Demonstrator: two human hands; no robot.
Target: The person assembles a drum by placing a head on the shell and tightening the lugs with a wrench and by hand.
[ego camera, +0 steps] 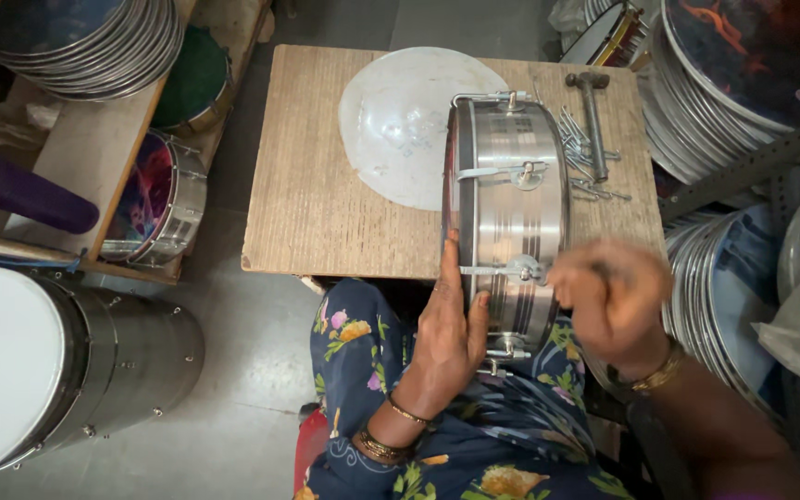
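Observation:
A shiny steel drum shell stands on its edge at the near side of a small wooden table, with tension rods and lugs along its wall. My left hand lies flat against the drum's left rim, fingers spread, steadying it. My right hand is blurred at the drum's near right side, fingers curled by a lug; whether it holds a small tool is unclear. A round translucent white drum skin lies flat on the table behind the drum.
A hammer and a heap of metal rods lie at the table's far right. Stacked drum hoops and skins stand at right, more drums on shelves at left, a large steel drum on the floor.

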